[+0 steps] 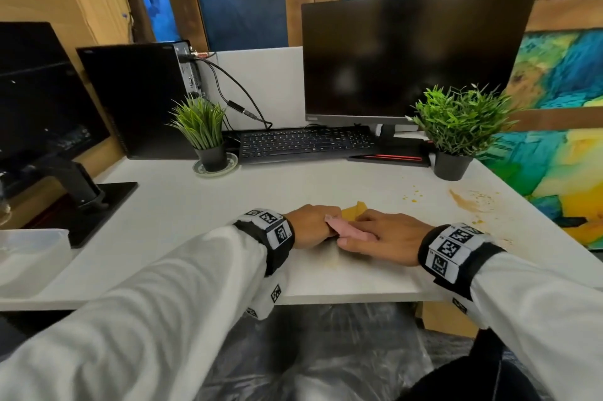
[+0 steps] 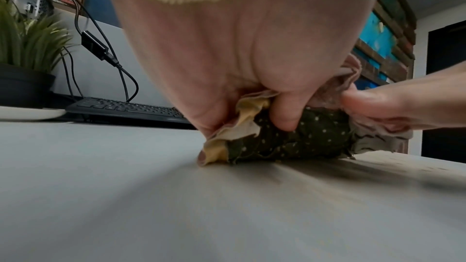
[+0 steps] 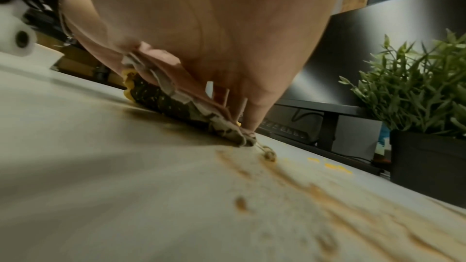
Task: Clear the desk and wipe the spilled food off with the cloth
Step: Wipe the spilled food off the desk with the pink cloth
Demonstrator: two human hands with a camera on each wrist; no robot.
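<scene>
A bunched cloth [image 1: 354, 212], yellow, pink and dark green with pale dots, lies on the white desk [image 1: 195, 204] near its front edge. My left hand [image 1: 310, 226] grips the cloth's left end; in the left wrist view its fingers [image 2: 285, 115] curl into the folds of the cloth [image 2: 302, 138]. My right hand [image 1: 388, 237] lies flat on the right end, with a pink fold caught between thumb and forefinger. In the right wrist view the cloth [image 3: 161, 99] sits under the right hand [image 3: 252, 111] at the edge of a brown food smear [image 3: 315, 192]. The smear [image 1: 470, 201] and yellow crumbs [image 1: 414, 196] lie right of the hands.
A dark monitor [image 1: 414, 57] and black keyboard [image 1: 306, 142] stand at the back. Potted plants sit at back left [image 1: 204, 126] and back right [image 1: 456, 126]. A PC tower [image 1: 137, 100], a second monitor's stand [image 1: 81, 191] and a clear plastic box [image 1: 29, 257] fill the left side.
</scene>
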